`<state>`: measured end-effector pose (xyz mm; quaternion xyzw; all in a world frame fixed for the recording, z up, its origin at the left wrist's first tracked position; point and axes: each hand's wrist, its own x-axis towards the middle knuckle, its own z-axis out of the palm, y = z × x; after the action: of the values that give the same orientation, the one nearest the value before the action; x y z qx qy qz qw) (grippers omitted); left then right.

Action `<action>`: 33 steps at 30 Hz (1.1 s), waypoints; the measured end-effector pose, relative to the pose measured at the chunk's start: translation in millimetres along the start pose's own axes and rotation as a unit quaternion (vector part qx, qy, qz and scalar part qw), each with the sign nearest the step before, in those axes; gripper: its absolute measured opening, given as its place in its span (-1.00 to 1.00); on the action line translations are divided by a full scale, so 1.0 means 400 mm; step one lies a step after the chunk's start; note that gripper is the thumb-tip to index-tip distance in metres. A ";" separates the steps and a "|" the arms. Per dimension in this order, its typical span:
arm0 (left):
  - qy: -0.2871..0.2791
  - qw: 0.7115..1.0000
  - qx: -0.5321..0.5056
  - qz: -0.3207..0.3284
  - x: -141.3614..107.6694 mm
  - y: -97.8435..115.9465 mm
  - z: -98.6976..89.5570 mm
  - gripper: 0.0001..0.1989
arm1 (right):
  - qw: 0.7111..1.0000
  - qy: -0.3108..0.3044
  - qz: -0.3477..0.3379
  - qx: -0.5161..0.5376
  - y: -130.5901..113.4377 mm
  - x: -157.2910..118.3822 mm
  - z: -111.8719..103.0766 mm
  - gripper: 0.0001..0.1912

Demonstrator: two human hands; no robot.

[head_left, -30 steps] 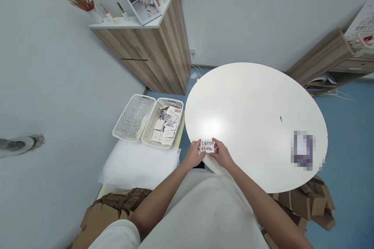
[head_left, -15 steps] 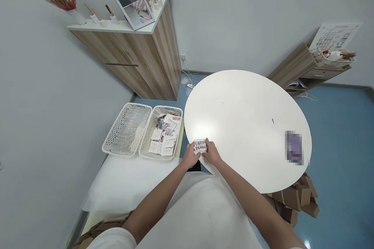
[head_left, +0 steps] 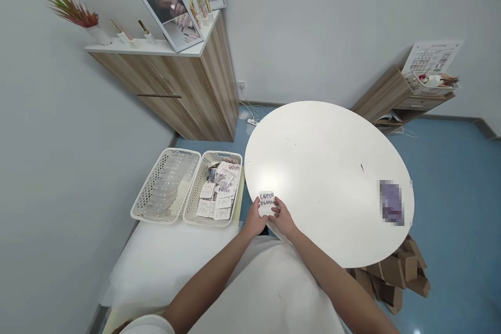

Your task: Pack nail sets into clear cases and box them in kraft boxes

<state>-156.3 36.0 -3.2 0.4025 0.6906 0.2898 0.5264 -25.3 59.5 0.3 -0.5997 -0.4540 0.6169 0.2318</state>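
Note:
Between my two hands, over the near left edge of the white round table, is a small white card of press-on nails point(head_left: 266, 199), with two rows of purple-grey nails facing up. My left hand point(head_left: 254, 219) grips its left side, thumb toward the lower edge. On the right side, my right hand point(head_left: 282, 216) holds the same card, its fingers curled at the edge. Left of my hands stands a white basket point(head_left: 212, 220) of similar nail packs and printed cards. Another white basket point(head_left: 143, 210) beside it contains clear plastic pieces.
The round table point(head_left: 313, 151) bears a blurred purple item point(head_left: 391, 202) at its right. Brown cardboard boxes point(head_left: 405, 266) lie under its right edge. A wood-grain cabinet point(head_left: 188, 83) with picture frames stands behind the baskets; a smaller shelf unit point(head_left: 385, 94) is at the back right.
The nail card now shows more of its white lower part, and my right-hand fingers have shifted lower along its edge. The whole view has tilted slightly.

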 end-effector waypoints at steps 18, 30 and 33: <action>-0.023 0.999 0.023 0.012 0.097 0.018 -0.058 -0.20 | 0.998 -0.032 -0.001 0.052 -0.067 0.058 0.022 -0.14; 0.007 0.992 0.121 0.039 0.010 0.031 -0.058 -0.30 | 0.999 -0.028 -0.003 0.022 -0.032 -0.019 -0.011 -0.27; -0.007 0.987 0.144 0.072 -0.036 0.007 -0.037 -0.45 | 1.000 -0.024 0.016 -0.010 -0.010 -0.065 -0.039 -0.35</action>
<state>-168.2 25.5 10.5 0.5251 0.6905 0.2217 0.4454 -6.8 44.2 19.4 -0.5943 -0.4553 0.6304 0.2050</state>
